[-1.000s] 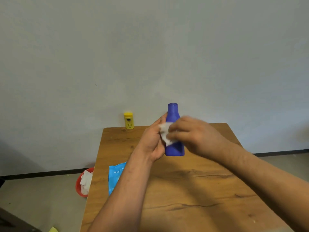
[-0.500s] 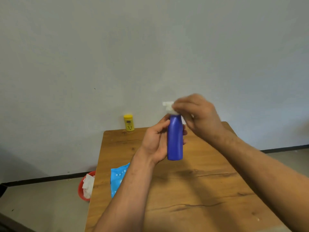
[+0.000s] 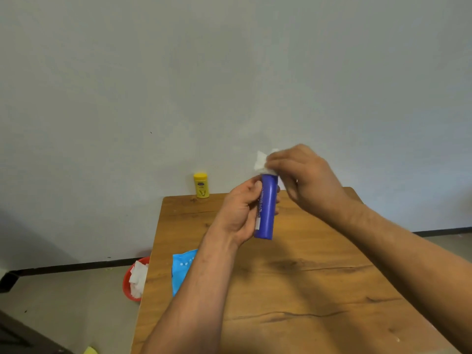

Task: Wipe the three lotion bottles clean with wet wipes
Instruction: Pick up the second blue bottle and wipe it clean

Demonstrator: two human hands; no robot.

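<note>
- We hold the blue bottle (image 3: 267,208) upright in the air above the far half of the table (image 3: 306,277), well inside its edges.
- Our left hand (image 3: 240,213) grips the bottle's body, with the fingers curled round it and the thumb on its near side.
- Our right hand (image 3: 304,180) pinches a white wipe (image 3: 261,160) with bent fingers and presses it over the bottle's top.
- The yellow bottle (image 3: 201,185) stands at the far left corner, close to the wall.
- A blue pack (image 3: 181,269) lies near the left edge, partly under our left forearm.
- A red bowl (image 3: 126,284) of used wipes sits on the floor, just beyond that edge.
- Bare wood shows between our forearms.
</note>
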